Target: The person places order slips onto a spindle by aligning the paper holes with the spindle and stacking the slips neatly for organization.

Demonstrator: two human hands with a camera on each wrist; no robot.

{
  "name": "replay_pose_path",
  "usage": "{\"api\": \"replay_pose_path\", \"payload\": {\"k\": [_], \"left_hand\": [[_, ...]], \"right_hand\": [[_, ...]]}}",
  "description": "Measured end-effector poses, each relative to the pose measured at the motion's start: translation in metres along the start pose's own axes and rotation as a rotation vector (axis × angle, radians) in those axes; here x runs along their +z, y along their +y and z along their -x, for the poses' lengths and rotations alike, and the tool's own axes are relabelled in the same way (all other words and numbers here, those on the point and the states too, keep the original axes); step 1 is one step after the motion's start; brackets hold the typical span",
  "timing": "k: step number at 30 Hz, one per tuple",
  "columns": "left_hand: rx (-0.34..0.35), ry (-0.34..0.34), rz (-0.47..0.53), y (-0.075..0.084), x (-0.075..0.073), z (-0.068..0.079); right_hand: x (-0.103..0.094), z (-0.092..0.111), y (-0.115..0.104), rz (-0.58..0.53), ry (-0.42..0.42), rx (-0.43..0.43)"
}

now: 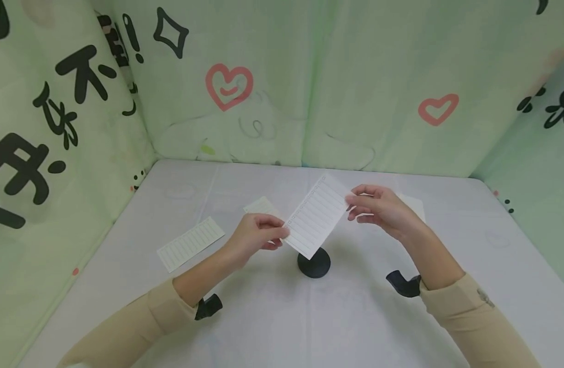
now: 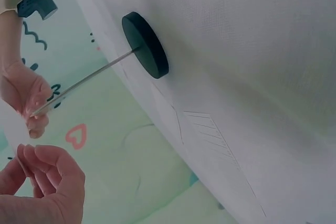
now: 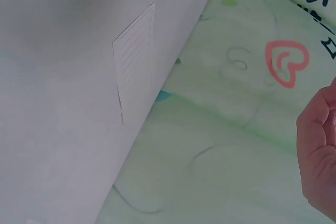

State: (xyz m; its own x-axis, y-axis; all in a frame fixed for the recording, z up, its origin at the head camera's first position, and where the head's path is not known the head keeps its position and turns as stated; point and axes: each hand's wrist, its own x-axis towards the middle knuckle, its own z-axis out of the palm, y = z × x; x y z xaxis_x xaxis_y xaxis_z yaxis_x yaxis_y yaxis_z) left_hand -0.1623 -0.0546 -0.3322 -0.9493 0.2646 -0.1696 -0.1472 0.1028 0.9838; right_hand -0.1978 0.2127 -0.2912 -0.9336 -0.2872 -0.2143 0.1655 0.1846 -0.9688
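Note:
A white slip of paper (image 1: 316, 217) with ruled lines is held tilted above the table. My left hand (image 1: 258, 232) pinches its left edge between thumb and fingers. At the opposite, right-hand edge, my right hand (image 1: 378, 207) grips the slip with its fingertips. Below the slip stands a paper spike, a black round base (image 2: 144, 45) with a thin metal rod (image 2: 84, 81). In the left wrist view the rod's upper end appears close to the right hand; whether it touches the paper I cannot tell. The right wrist view shows only part of a hand.
A ruled slip (image 1: 191, 244) lies on the white tabletop (image 1: 355, 322) at the left. Another slip (image 1: 262, 205) lies partly behind the left hand, and a further white slip (image 1: 414, 207) behind the right. Green printed curtains (image 1: 378, 61) enclose the back and sides.

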Motion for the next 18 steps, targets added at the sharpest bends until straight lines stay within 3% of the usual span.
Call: {"api": "replay_pose_path", "payload": {"k": [6,18], "left_hand": [[-0.007,-0.027,-0.042,-0.004,-0.006,0.007],[-0.070,-0.099,-0.083,-0.016,-0.020,0.021]], "right_hand": [[0.002,0.005,0.000,0.080,-0.020,0.014],[0.010,0.008,0.009,0.103,-0.122,0.047]]}}
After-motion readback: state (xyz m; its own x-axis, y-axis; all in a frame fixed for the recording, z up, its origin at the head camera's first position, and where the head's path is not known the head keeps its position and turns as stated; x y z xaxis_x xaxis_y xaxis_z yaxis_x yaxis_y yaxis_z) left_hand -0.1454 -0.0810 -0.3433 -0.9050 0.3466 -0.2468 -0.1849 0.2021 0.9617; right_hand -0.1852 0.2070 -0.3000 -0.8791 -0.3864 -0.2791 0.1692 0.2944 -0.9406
